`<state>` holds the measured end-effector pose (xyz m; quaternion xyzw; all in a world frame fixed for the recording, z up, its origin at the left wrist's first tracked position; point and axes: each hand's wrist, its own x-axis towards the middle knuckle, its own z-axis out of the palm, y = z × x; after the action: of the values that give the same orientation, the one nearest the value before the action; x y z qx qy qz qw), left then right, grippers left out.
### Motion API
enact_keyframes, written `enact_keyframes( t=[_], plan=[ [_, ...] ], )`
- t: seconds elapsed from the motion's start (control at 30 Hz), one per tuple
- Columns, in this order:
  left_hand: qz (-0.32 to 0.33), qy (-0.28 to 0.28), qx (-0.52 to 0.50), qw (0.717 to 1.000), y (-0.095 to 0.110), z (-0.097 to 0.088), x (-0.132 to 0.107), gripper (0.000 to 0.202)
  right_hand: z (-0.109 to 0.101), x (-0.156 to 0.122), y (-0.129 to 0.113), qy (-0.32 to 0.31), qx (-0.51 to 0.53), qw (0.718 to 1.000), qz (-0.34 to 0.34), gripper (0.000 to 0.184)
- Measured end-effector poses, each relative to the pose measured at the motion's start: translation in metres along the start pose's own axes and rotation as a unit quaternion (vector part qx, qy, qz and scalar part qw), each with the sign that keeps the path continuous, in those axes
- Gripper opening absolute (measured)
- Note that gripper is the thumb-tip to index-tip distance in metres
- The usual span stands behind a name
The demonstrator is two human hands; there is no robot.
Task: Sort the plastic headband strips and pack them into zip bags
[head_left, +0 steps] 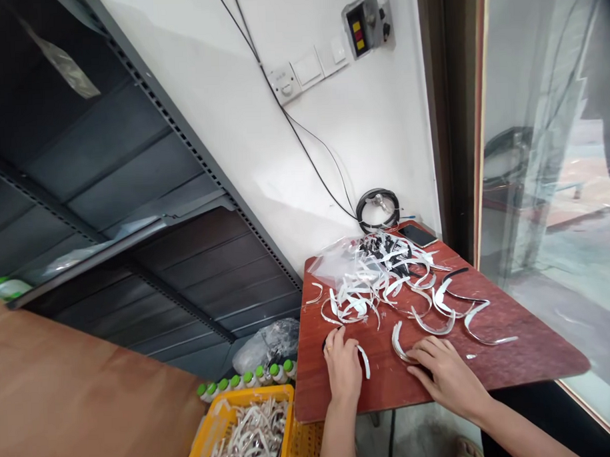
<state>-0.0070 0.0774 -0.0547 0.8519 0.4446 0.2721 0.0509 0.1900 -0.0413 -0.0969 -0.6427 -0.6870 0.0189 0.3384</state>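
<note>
Both my hands rest on a reddish-brown table (519,354) strewn with curved white strips. My left hand (342,364) lies flat near the front edge, fingers stretched forward, touching a small dark piece at its fingertips, with a short white curved strip (364,361) by its thumb side. My right hand (440,370) lies with fingers extended to the left, pressing on the lower end of a white curved strip (399,342). A heap of white strips (367,289) and several black curved bands (454,274) lie further back, beside a clear plastic bag (336,261).
A yellow crate (226,418) of white strips sits below left, with green-capped bottles (245,380) behind it. Grey metal shelving (134,214) fills the left. A coiled black cable (378,209) and phone (418,235) lie by the wall. A glass door (548,180) stands right.
</note>
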Motion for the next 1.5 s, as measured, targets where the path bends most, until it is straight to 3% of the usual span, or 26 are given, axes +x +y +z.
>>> enact_keyframes(
  t=[0.1, 0.2, 0.27, 0.33, 0.4, 0.43, 0.6, 0.7, 0.87, 1.07, 1.13, 1.23, 1.3, 1.37, 1.5],
  plan=[
    [0.014, 0.053, -0.041, 0.998, 0.008, -0.008, 0.003, 0.023, -0.001, -0.001, 0.000, 0.017, -0.001, 1.000, -0.009, 0.016],
    [-0.011, 0.104, -0.158, 0.982, 0.020, -0.014, 0.003, 0.019, 0.000, -0.002, 0.000, 0.047, 0.000, 0.999, -0.022, 0.021],
    [-0.095, 0.100, -0.294, 0.946, 0.029, -0.013, 0.002, 0.011, 0.000, -0.002, 0.002, 0.069, 0.003, 0.997, -0.030, 0.025],
    [-0.188, 0.073, -0.419, 0.885, 0.039, -0.008, 0.000, 0.015, -0.001, -0.003, 0.004, 0.091, 0.013, 0.995, -0.039, 0.028],
    [-0.239, 0.046, -0.486, 0.839, 0.047, 0.000, -0.003, 0.023, -0.004, -0.005, 0.004, 0.110, 0.028, 0.993, -0.046, 0.029],
    [-0.249, 0.037, -0.499, 0.829, 0.050, 0.004, -0.005, 0.026, -0.006, -0.007, 0.003, 0.112, 0.037, 0.992, -0.048, 0.030],
    [-0.282, 0.015, -0.510, 0.812, 0.062, 0.021, -0.017, 0.023, -0.013, -0.019, -0.014, 0.064, 0.068, 0.990, -0.106, 0.048],
    [-0.290, 0.003, -0.499, 0.816, 0.068, 0.029, -0.020, 0.020, -0.010, -0.022, -0.024, 0.051, 0.133, 0.982, -0.126, 0.031],
    [-0.286, -0.041, -0.521, 0.803, 0.079, 0.027, -0.019, 0.019, -0.019, -0.013, -0.026, 0.048, 0.293, 0.955, -0.026, 0.013],
    [-0.288, -0.080, -0.684, 0.666, 0.091, 0.006, -0.016, 0.038, -0.032, -0.006, -0.021, 0.038, 0.469, 0.874, 0.125, 0.021],
    [-0.298, -0.085, -0.702, 0.641, 0.093, 0.002, -0.016, 0.034, -0.031, -0.007, -0.021, 0.035, 0.494, 0.858, 0.138, 0.022],
    [-0.320, -0.081, -0.714, 0.617, 0.094, -0.001, -0.015, 0.026, -0.028, -0.007, -0.023, 0.032, 0.479, 0.864, 0.149, 0.026],
    [-0.325, -0.072, -0.713, 0.617, 0.092, -0.004, -0.015, 0.025, -0.028, -0.007, -0.023, 0.029, 0.451, 0.880, 0.145, 0.028],
    [-0.312, -0.072, -0.694, 0.645, 0.090, -0.007, -0.014, 0.026, -0.030, -0.007, -0.021, 0.030, 0.424, 0.896, 0.129, 0.027],
    [-0.254, -0.089, -0.590, 0.761, 0.085, -0.015, -0.012, 0.031, -0.039, -0.005, -0.013, 0.092, 0.346, 0.929, 0.099, 0.022]
  ],
)
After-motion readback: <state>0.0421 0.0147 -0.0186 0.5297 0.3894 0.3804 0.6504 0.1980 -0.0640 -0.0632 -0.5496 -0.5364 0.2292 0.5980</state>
